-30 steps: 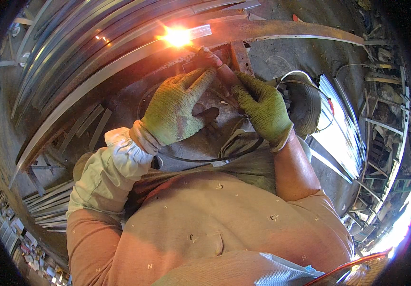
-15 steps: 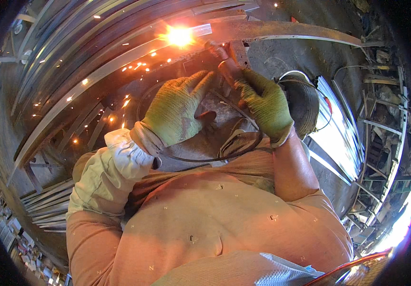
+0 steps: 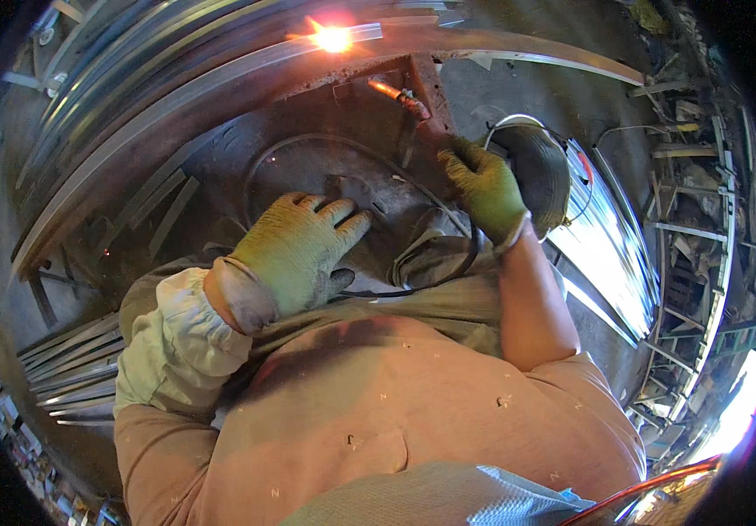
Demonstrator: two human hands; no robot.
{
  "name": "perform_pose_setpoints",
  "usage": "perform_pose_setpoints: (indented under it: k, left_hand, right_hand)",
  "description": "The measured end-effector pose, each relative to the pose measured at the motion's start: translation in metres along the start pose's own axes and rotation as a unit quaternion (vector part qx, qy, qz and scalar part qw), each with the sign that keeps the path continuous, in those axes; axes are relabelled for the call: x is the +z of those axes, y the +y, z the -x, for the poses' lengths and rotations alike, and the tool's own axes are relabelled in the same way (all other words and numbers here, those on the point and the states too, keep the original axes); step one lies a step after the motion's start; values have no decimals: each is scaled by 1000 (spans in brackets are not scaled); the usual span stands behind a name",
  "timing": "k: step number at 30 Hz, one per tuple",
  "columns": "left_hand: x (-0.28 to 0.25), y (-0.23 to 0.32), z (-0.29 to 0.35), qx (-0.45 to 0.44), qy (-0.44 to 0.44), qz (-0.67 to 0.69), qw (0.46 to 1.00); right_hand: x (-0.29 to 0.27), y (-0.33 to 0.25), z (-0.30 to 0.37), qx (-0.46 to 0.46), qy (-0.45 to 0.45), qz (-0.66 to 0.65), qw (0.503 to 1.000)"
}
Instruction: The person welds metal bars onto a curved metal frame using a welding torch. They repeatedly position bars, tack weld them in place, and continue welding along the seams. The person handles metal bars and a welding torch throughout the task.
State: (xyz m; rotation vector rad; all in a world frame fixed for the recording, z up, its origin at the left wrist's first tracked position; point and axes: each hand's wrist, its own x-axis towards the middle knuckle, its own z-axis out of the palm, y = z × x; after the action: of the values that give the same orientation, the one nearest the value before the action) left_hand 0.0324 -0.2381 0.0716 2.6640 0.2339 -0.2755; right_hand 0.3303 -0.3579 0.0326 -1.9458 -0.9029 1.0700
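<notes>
My right hand, in a yellow-green work glove, is wrapped round the handle of a welding torch with a copper nozzle pointing up and left. The nozzle is apart from a bright orange-white glowing spot on a long metal bar. A short shiny piece of metal adjoins the glow on its right. Nearer my body, my left hand, gloved alike, is open with fingers spread and holds nothing. A black cable curves below my right hand.
Long metal profiles lie beyond the bar at upper left. A dark bucket stands right of my right hand, beside bright metal strips. More strips lie at left. A rusty upright piece adjoins the bar.
The shower of sparks has ended and the glow has shrunk. The torch has moved down and right, away from the glow. My left hand has drawn back toward my body.
</notes>
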Motion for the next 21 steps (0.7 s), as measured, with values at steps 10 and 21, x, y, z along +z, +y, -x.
perform_pose_setpoints:
  k: [10,21]
  left_hand:
    - [-34,-17,56,-131,145,-39,980]
    - [-52,-106,120,-302,159,106,934]
  right_hand:
    - [25,103,-27,4,-12,65,998]
    - [80,57,-80,-69,85,247,963]
